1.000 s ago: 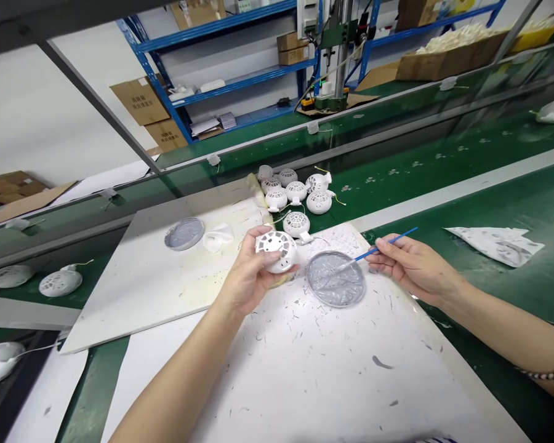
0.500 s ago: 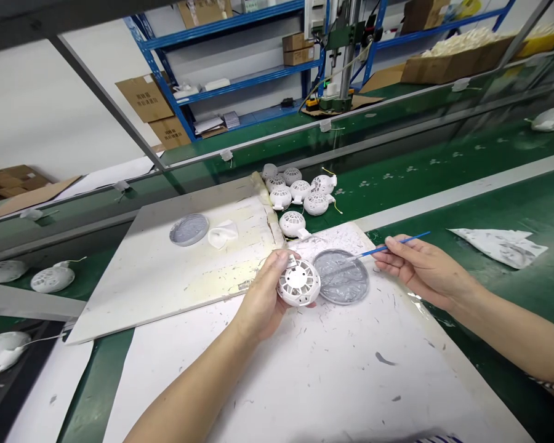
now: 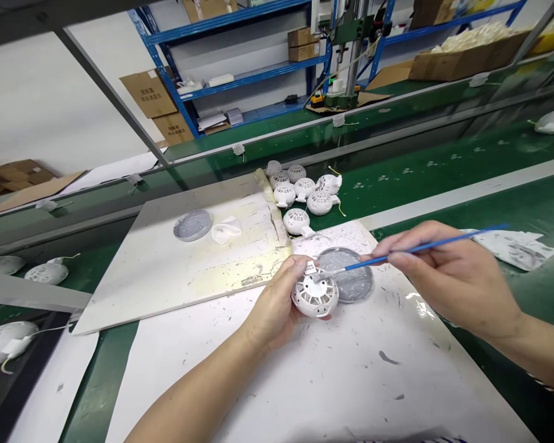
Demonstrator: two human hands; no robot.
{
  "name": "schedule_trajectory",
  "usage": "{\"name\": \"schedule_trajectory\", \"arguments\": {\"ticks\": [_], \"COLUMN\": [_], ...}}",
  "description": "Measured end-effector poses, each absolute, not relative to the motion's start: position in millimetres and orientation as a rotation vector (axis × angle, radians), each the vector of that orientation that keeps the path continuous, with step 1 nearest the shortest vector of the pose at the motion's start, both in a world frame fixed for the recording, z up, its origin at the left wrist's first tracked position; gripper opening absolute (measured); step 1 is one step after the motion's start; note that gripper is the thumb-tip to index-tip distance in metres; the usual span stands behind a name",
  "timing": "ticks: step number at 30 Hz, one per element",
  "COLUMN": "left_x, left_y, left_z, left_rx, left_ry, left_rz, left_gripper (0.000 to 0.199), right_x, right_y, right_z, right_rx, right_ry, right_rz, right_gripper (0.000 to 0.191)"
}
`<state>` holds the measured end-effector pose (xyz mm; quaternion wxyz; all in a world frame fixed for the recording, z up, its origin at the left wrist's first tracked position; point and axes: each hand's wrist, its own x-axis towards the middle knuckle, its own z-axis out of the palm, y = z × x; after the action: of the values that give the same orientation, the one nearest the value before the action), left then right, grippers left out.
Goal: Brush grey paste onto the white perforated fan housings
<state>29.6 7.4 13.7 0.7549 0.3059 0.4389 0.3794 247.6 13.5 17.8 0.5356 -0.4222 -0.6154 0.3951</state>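
My left hand (image 3: 277, 304) grips a round white slotted plastic housing (image 3: 315, 301) by its left side, thumb on top, its flat centre facing up. A blue-handled paintbrush (image 3: 415, 249) is pinched in my right hand (image 3: 447, 277), pointing left. The grey-coated bristles meet the housing's centre, where a little grey shows. Just behind the housing, partly covered by it and the brush, lies a round dish of grey paste (image 3: 353, 286).
A white board (image 3: 166, 271) at left carries a second grey dish (image 3: 192, 225) and a crumpled white cloth (image 3: 226, 230). Several similar white housings (image 3: 321, 202) cluster beyond it. Grey-spotted white paper (image 3: 305, 381) covers the near bench. A stained white sheet (image 3: 519, 249) lies right, partly behind my right hand.
My right hand has brought the brush from the grey dish leftward onto the housing. My left hand, still holding the housing, has shifted slightly right and down.
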Motion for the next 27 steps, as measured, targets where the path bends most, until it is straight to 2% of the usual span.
{"name": "schedule_trajectory", "arguments": {"ticks": [2, 6, 9, 12, 14, 16, 19, 21, 23, 27], "left_x": [30.0, 29.5, 27.7, 25.7, 24.8, 24.3, 23.6, 23.1, 23.3, 26.4], "left_y": [6.8, 6.5, 6.9, 7.2, 6.8, 6.1, 4.7, 3.4, 1.4, -5.1], "left_z": [14.0, 11.9, 10.9, 11.8, 13.1, 14.3, 15.5, 15.8, 15.2, 11.5], "left_rx": [0.683, 0.713, 0.731, 0.751, 0.766, 0.773, 0.761, 0.749, 0.737, 0.717], "left_ry": [0.955, 0.946, 0.938, 0.93, 0.918, 0.903, 0.884, 0.851, 0.797, 0.723], "left_rz": [0.829, 0.833, 0.843, 0.838, 0.822, 0.796, 0.743, 0.688, 0.597, 0.451], "left_gripper": [0.028, 0.031, 0.027, 0.024, 0.025, 0.026, 0.027, 0.028, 0.033, 0.048], "right_x": [250.3, 264.7, 277.2, 282.2, 278.6, 271.0, 260.2, 257.5, 257.7, 254.2], "right_y": [5.1, 2.0, 5.6, 4.8, 2.6, 2.3, 8.6, 14.5, 17.8, 14.2], "right_z": [18.4, 19.8, 23.4, 27.6, 28.7, 28.1, 25.4, 24.1, 24.1, 28.0], "right_rx": [-0.928, -0.579, -0.462, -0.493, -0.552, -0.706, -0.955, -1.005, -0.948, -0.836], "right_ry": [-1.632, -2.09, -2.412, -2.472, -2.252, -1.865, -1.383, -1.219, -1.268, -1.984], "right_rz": [0.77, 0.708, 0.654, 0.625, 0.618, 0.662, 0.904, 1.023, 0.925, 0.732], "right_gripper": [0.016, 0.057, 0.067, 0.062, 0.051, 0.034, 0.005, 0.011, 0.006, 0.015]}}
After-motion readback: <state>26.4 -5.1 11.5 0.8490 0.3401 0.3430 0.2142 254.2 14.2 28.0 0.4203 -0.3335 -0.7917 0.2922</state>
